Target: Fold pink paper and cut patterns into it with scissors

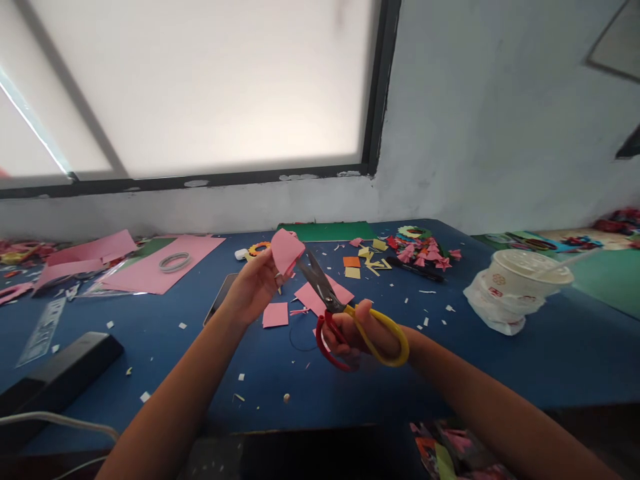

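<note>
My left hand (255,287) is closed on a folded pink paper (287,252), raised over the middle of the table. In my right hand (357,333) are scissors (325,290) with one red and one yellow handle. Their blades point up and left, slightly parted, with the tips beside the pink paper's right edge. Whether the blades touch the paper I cannot tell. Below the blades lies a pink sheet (320,297), and left of it a small pink square (276,315).
On the blue table (350,393) a phone (221,298) lies behind my left wrist. A tape roll (175,262) rests on pink sheets at left, near a black bar (65,373). Paper flowers (420,248), a pen (415,269) and a lidded cup (515,287) stand right.
</note>
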A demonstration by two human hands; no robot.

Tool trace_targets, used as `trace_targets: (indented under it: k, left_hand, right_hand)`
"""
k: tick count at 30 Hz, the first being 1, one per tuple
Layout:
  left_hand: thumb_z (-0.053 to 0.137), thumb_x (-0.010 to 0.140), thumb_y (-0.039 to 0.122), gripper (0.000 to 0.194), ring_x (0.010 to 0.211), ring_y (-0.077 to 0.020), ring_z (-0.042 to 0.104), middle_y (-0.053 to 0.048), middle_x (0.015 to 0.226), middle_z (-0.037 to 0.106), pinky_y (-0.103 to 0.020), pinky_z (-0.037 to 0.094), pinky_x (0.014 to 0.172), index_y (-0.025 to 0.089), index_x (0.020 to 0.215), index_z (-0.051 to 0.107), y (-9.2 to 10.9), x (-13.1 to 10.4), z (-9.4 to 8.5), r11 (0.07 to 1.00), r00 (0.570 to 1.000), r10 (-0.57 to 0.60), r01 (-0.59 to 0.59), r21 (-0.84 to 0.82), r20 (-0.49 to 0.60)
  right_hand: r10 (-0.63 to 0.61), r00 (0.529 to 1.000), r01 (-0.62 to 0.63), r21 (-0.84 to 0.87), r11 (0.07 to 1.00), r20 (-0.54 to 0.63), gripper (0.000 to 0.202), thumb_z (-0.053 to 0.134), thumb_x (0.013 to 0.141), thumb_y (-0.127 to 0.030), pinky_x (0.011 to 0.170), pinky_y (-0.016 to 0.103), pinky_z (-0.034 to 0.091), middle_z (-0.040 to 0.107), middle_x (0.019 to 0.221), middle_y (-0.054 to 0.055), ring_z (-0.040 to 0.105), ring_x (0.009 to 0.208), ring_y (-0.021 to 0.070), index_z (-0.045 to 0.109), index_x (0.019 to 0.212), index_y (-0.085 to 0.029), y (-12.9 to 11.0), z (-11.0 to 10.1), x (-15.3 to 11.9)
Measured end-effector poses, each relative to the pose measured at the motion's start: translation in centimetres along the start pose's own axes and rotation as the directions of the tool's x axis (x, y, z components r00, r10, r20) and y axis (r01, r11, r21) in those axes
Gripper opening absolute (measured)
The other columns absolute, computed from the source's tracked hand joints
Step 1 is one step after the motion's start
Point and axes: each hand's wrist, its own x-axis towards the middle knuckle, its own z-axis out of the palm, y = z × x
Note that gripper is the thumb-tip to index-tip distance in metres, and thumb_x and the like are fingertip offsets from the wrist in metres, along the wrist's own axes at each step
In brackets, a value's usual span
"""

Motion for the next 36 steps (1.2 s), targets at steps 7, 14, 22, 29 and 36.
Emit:
trace_targets:
  k: [7, 14, 22, 29, 36]
  left_hand:
    - [0.044, 0.084, 0.021, 0.022, 0.095, -0.0173, 0.062, -0.005, 0.098, 0.068, -0.030, 0.048, 0.086, 0.015, 0.095, 0.062, -0.2, -0.5, 0.4, 0.991, 0.991, -0.097, 0.104, -0.084, 0.088]
    - [0.060, 0.077, 0.017, 0.007, 0.084, -0.0144, 0.065, -0.004, 0.086, 0.069, -0.023, 0.052, 0.076, 0.014, 0.083, 0.062, -1.5, -0.6, 0.8, 0.995, 0.993, -0.097, 0.096, 0.012, 0.067]
    - [0.063, 0.076, 0.019, 0.006, 0.065, -0.0106, 0.065, -0.002, 0.074, 0.068, -0.017, 0.052, 0.056, 0.013, 0.077, 0.062, -2.0, 0.0, 0.4, 0.996, 0.990, -0.055, 0.064, 0.066, -0.129]
    - [0.066, 0.073, 0.019, 0.008, 0.062, -0.0092, 0.063, 0.000, 0.067, 0.066, -0.016, 0.051, 0.054, 0.012, 0.075, 0.063, -2.1, 0.4, 0.1, 0.994, 0.982, -0.016, 0.036, 0.104, -0.186]
    - [0.064, 0.074, 0.016, 0.005, 0.059, -0.0087, 0.062, -0.001, 0.068, 0.066, -0.016, 0.052, 0.053, 0.012, 0.075, 0.064, -1.9, 0.4, -0.1, 0.994, 0.977, -0.009, 0.033, 0.108, -0.212]
  right_hand:
    - [0.042, 0.998, -0.041, 0.035, 0.999, -0.036, 0.080, 0.005, 0.052, -0.088, 0.038, 0.019, 0.028, 0.036, 0.055, -0.007, 0.029, 0.038, 0.0035, 0.036, 0.073, -0.018, 0.8, 0.1, 0.6]
    - [0.038, 0.997, -0.031, 0.085, 0.996, -0.074, 0.078, 0.010, 0.050, -0.090, 0.039, 0.020, 0.031, 0.032, 0.055, -0.009, 0.028, 0.039, 0.0031, 0.034, 0.073, -0.019, 1.3, 0.1, 1.0]
    - [0.037, 0.984, -0.028, 0.056, 0.998, -0.173, 0.081, 0.011, 0.044, -0.092, 0.037, 0.020, 0.031, 0.032, 0.052, -0.009, 0.027, 0.037, 0.0032, 0.034, 0.071, -0.019, 0.4, 0.1, 0.7]
    - [0.023, 0.957, -0.018, 0.019, 1.000, -0.289, 0.079, 0.016, 0.048, -0.091, 0.030, 0.018, 0.031, 0.036, 0.043, -0.009, 0.029, 0.030, 0.0035, 0.038, 0.067, -0.018, 0.6, 0.0, 0.7]
    - [0.127, 0.922, -0.134, 0.007, 0.991, -0.366, 0.072, 0.021, 0.057, -0.088, 0.022, 0.015, 0.023, 0.034, 0.034, -0.010, 0.027, 0.023, 0.0036, 0.039, 0.062, -0.018, 1.3, -0.1, 0.6]
